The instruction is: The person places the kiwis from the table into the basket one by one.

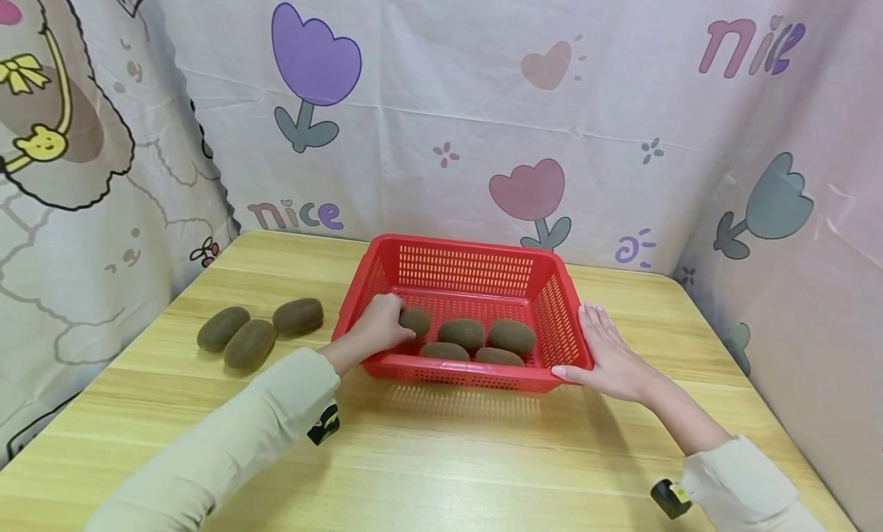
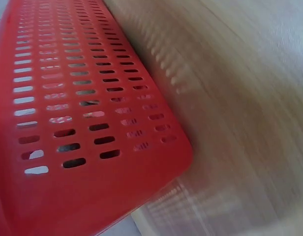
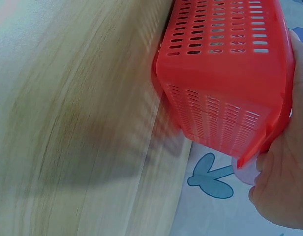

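Note:
A red plastic basket (image 1: 462, 375) with slotted walls stands on the table. Its near wall (image 2: 58, 196) fills much of the left wrist view. Inside, several brown kiwifruit (image 1: 512, 337) lie toward the front. My left hand (image 1: 378, 325) reaches over the basket's left front corner and grips a kiwifruit (image 1: 417, 320) at the left end of the group, partly covering it. Against the right rim rests my right hand (image 1: 614, 359), fingers extended along the outside and thumb by the front corner. In the right wrist view that palm (image 3: 284, 182) touches the rim.
Three more kiwifruit (image 1: 250, 344) lie close together on the wooden table (image 1: 441, 455), left of the basket. A printed curtain (image 1: 441, 118) hangs behind the table and along its sides.

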`<state>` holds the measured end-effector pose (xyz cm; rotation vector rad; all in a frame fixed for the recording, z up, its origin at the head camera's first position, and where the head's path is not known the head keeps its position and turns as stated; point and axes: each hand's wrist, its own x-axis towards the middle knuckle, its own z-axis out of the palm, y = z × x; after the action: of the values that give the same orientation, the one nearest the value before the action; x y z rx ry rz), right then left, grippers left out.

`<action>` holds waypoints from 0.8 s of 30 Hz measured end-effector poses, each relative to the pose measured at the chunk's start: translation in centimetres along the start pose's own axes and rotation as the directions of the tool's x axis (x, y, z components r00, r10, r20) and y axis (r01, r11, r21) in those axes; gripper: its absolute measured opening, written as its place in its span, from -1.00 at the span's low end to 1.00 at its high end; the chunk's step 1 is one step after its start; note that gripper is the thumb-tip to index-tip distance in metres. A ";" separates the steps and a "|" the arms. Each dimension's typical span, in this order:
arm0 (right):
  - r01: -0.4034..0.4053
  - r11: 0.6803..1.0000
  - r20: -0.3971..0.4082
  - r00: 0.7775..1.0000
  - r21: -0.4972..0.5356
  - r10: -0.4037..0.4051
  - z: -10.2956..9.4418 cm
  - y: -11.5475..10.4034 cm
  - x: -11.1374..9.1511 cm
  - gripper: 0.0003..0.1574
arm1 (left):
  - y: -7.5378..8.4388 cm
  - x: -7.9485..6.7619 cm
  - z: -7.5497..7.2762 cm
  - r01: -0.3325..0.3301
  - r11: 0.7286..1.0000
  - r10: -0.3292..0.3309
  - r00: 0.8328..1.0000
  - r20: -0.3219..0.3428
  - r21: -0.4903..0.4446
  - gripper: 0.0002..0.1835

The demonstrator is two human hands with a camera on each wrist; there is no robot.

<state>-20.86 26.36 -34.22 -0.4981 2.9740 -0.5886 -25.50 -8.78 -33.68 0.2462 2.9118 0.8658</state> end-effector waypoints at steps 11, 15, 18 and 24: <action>0.000 1.000 0.000 1.000 0.009 0.000 -0.1 -0.1 0.0 0.38 | 0.1 0.2 0.0 0.019 0.997 -0.030 0.989 0.144 0.074 -0.81; -0.005 1.000 0.003 1.000 0.006 0.005 -0.1 0.0 -0.1 0.38 | 0.0 0.1 -0.2 -0.003 0.996 -0.011 0.989 0.146 0.093 -0.80; -0.005 1.000 0.001 1.000 0.008 0.005 -0.1 0.0 -0.1 0.38 | 0.0 -0.1 -0.3 -0.026 0.993 0.012 0.992 0.122 0.113 -0.80; 0.009 1.000 -0.003 1.000 0.010 -0.009 -0.1 -0.1 0.0 0.37 | 0.0 -0.8 -1.0 -0.129 0.981 0.132 0.991 -0.016 0.148 -0.61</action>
<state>-20.83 26.32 -34.14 -0.5100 2.9718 -0.6055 -24.89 -9.48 -32.82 0.4454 3.0148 0.6757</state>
